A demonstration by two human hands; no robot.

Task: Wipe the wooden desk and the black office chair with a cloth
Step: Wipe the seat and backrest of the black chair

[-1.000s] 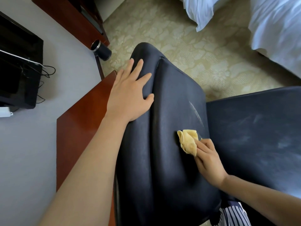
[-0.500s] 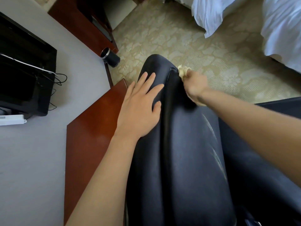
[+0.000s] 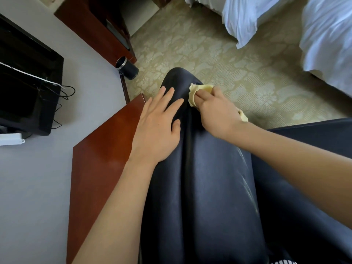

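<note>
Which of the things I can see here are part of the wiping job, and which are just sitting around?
Part of the job:
yellow cloth in the right hand
black leather office chair, steadied by the left hand
reddish wooden desk

Just sitting around:
black cylindrical bin
black television
white beds

We see a beige patterned carpet (image 3: 219, 60); left of it a grey wall (image 3: 28, 187) bearing a black television (image 3: 24, 88); white bedding (image 3: 323, 44) at its right.

Right hand (image 3: 217, 113) with yellow cloth (image 3: 194, 94) now beside the left fingers, nearer than before.
</note>
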